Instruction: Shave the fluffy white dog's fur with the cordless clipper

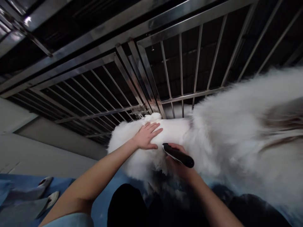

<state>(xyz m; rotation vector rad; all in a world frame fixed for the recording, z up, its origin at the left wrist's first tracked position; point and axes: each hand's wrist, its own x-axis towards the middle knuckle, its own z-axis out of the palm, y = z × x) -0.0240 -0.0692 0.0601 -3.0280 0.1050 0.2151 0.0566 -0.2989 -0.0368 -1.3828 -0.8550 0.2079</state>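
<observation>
A large white fluffy animal, apparently a dog, stretches across the view from the middle to the right edge. Across its body runs a closely clipped band of short, smooth coat between longer fur on both sides. My left hand lies on the fur at the band's left edge, fingers spread and holding nothing. In my right hand are black hair clippers, their head against the coat just right of my left hand. My right fingers are partly hidden behind the clippers.
Metal cages with barred doors rise right behind the animal, and a latch sits near its back. Loose white fur hangs or lies below. At lower left, another person's legs and shoes show on the blue floor.
</observation>
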